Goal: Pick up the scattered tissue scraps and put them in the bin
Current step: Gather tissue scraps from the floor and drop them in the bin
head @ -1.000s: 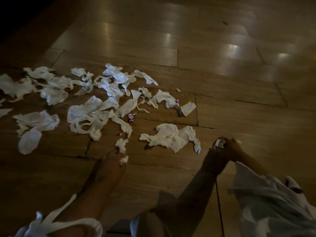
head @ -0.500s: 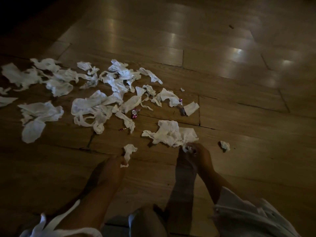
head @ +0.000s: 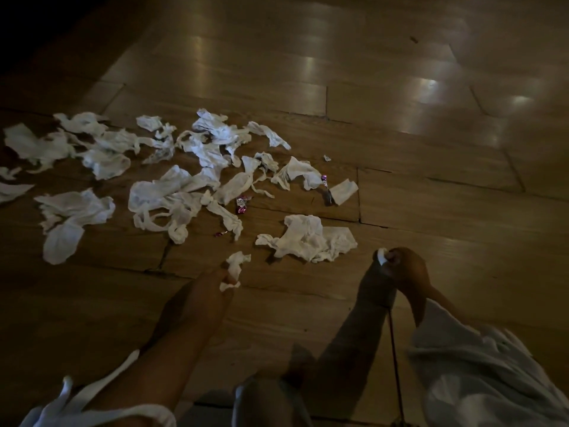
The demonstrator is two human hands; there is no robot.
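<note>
Several white tissue scraps [head: 172, 208] lie scattered over the dim wooden floor [head: 431, 211], mostly left of centre. A larger crumpled tissue [head: 311, 238] lies nearest, just left of my right hand [head: 408, 271]. That hand is low over the floor and pinches a small white scrap [head: 381, 257] at its fingertips. My left hand [head: 197, 298] is lower left, its fingertips closed on the bottom of a small twisted tissue scrap [head: 235, 268]. No bin is in view.
Small pink foil wrappers [head: 241, 205] lie among the scraps, another wrapper [head: 324, 180] further right. White sleeves [head: 480, 374] fill the bottom corners. A thin dark cord [head: 394, 349] hangs near my right arm. The far floor reflects light.
My right hand moved right, away from the edge of the crumpled tissue, and took up the small scrap that lay alone on the floor. My left hand kept its scrap and hardly moved.
</note>
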